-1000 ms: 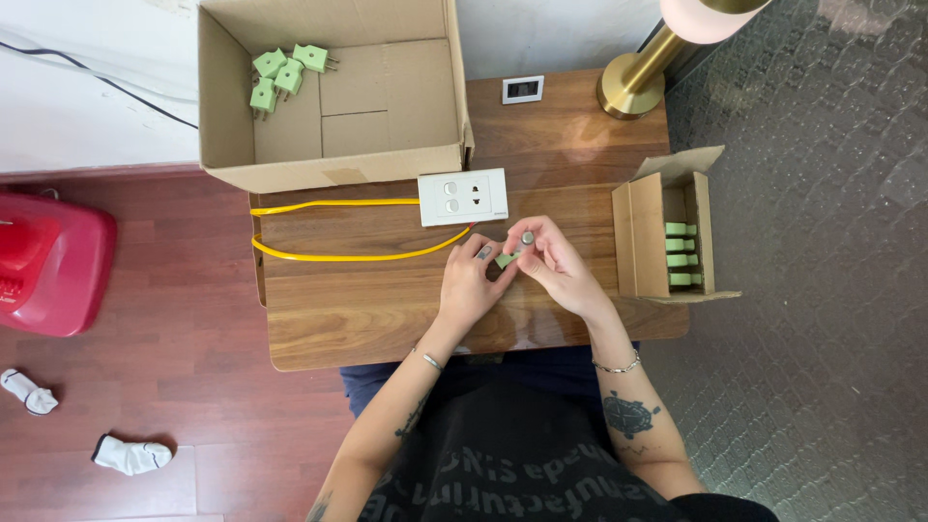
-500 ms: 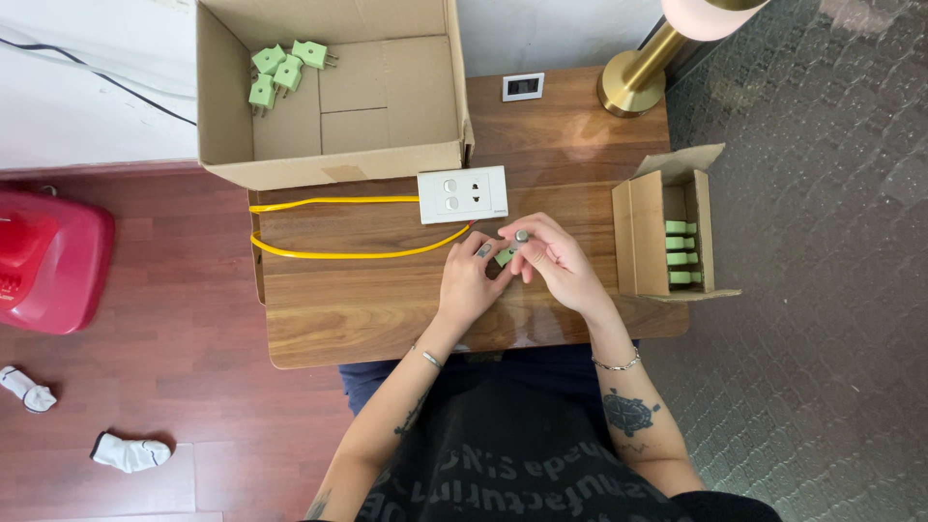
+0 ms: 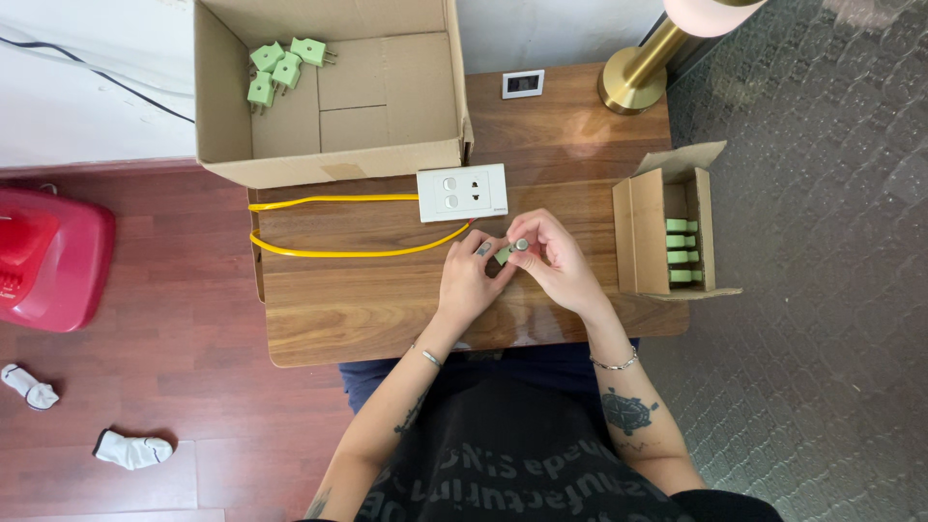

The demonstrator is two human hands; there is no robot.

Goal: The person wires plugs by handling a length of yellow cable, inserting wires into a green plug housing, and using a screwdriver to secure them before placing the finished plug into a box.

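**Green plug pinched between both hands at frame centre**

I see the small green plug [image 3: 505, 253] lying slantwise, gripped by my left hand [image 3: 471, 283] from lower left and right hand [image 3: 556, 266] from the right, just below the white socket plate [image 3: 462, 192].

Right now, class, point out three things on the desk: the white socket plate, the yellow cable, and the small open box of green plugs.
white socket plate [image 3: 462, 192], head view, middle of its face.
yellow cable [image 3: 329, 254], head view, lower run of the loop.
small open box [image 3: 646, 232], head view, on its cardboard flap.
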